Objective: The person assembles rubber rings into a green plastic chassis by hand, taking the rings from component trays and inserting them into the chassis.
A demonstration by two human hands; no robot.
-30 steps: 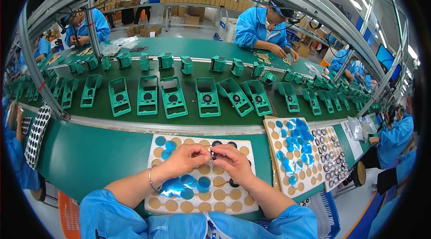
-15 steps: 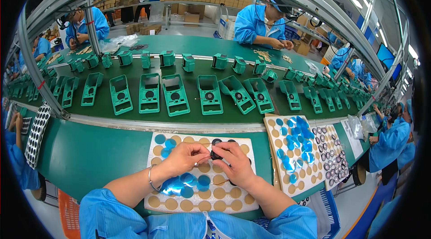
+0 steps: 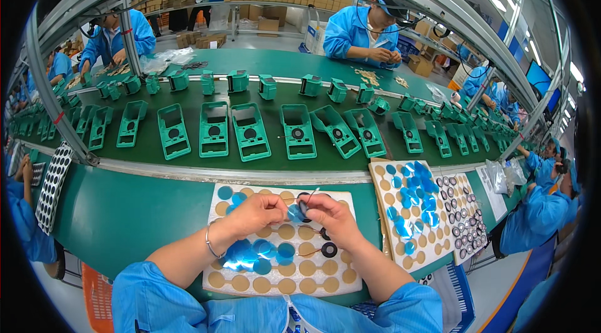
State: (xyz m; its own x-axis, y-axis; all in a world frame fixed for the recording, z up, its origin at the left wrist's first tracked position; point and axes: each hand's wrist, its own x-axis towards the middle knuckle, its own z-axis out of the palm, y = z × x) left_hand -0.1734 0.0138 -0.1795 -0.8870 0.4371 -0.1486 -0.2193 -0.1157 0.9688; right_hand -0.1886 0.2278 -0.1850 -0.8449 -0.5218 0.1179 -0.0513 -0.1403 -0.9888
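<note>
My left hand (image 3: pixel 260 215) is closed in a pinch at the edge of a clear blue film disc (image 3: pixel 295 213). Close beside it, my right hand (image 3: pixel 333 215) grips a small black round speaker (image 3: pixel 303 207), tilted on edge, its thin lead sticking up past the fingers. Both hands hover over a white sheet (image 3: pixel 216 264) with rows of tan round pads (image 3: pixel 307 268). More blue film discs (image 3: pixel 263 248) lie loose on that sheet by my left wrist. A black speaker with a wire (image 3: pixel 328 250) rests on it below my right hand.
Ahead, a conveyor (image 3: pixel 250 167) carries green plastic housings (image 3: pixel 248 131) and smaller green parts. To the right lie a second pad sheet with blue discs (image 3: pixel 418 192) and a sheet of round speakers (image 3: pixel 463 223). A metal frame post (image 3: pixel 47 92) stands left. Co-workers sit across and alongside.
My hands have moved slightly apart, and a blue film disc now shows between them. The speaker in my right hand has turned on edge. The green housings have shifted a little right.
</note>
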